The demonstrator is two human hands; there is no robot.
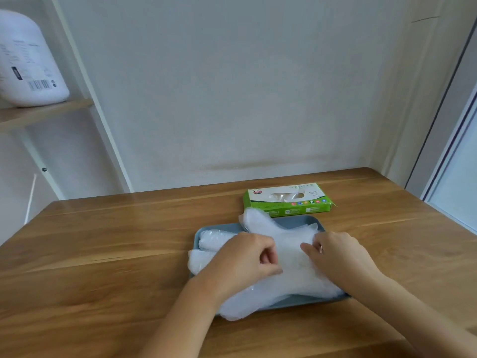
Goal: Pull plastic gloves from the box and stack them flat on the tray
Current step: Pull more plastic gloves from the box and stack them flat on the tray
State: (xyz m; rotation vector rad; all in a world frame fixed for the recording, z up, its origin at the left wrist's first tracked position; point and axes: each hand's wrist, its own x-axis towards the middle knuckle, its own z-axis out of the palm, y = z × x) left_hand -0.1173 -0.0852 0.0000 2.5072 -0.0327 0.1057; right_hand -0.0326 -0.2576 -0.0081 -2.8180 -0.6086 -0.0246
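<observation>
A grey-blue tray (296, 221) lies on the wooden table with a pile of clear plastic gloves (291, 257) spread over it, their fingers hanging past its left and front rims. My left hand (245, 262) rests on the pile with its fingers curled, pinching the top glove. My right hand (340, 257) lies on the pile's right side, fingertips pinching the plastic. Behind the tray stands the green and white glove box (286, 200), its top opening showing more gloves.
The wooden table (103, 254) stretches wide to the left and ends at a white wall behind. A shelf at the upper left carries a white bag (28, 60). A window frame (451, 156) runs along the right.
</observation>
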